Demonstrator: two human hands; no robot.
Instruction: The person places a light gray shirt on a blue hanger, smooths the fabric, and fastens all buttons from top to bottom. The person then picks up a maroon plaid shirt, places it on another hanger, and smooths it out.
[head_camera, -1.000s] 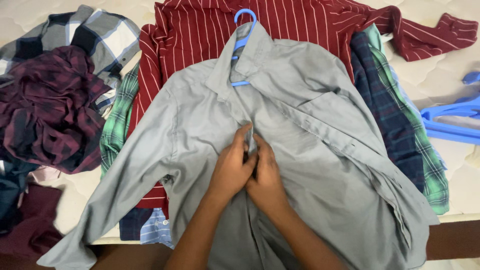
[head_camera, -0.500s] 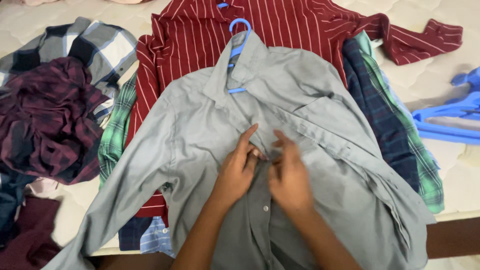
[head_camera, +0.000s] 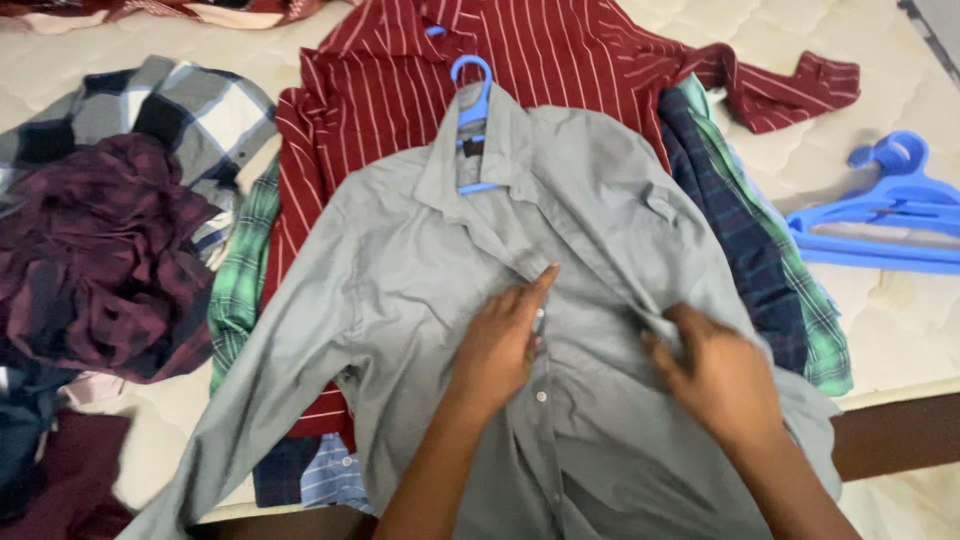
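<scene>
On the bed (head_camera: 900, 320), a grey shirt (head_camera: 420, 270) lies on a blue hanger (head_camera: 472, 100) atop other shirts. Left hand (head_camera: 500, 345) rests flat and open on its buttoned front. Right hand (head_camera: 720, 375), apart from it, pinches a fold of the cloth.

red striped shirt (head_camera: 520, 60) | maroon plaid heap (head_camera: 95, 250) | green plaid shirt (head_camera: 238, 280) | spare blue hangers (head_camera: 890, 215) | mattress (head_camera: 900, 90)

Both hands, left hand (head_camera: 500, 345) and right hand (head_camera: 722, 375), press the grey shirt (head_camera: 420, 270).

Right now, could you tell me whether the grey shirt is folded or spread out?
Spread out: the grey shirt lies flat on its blue hanger, sleeve extended.
</scene>
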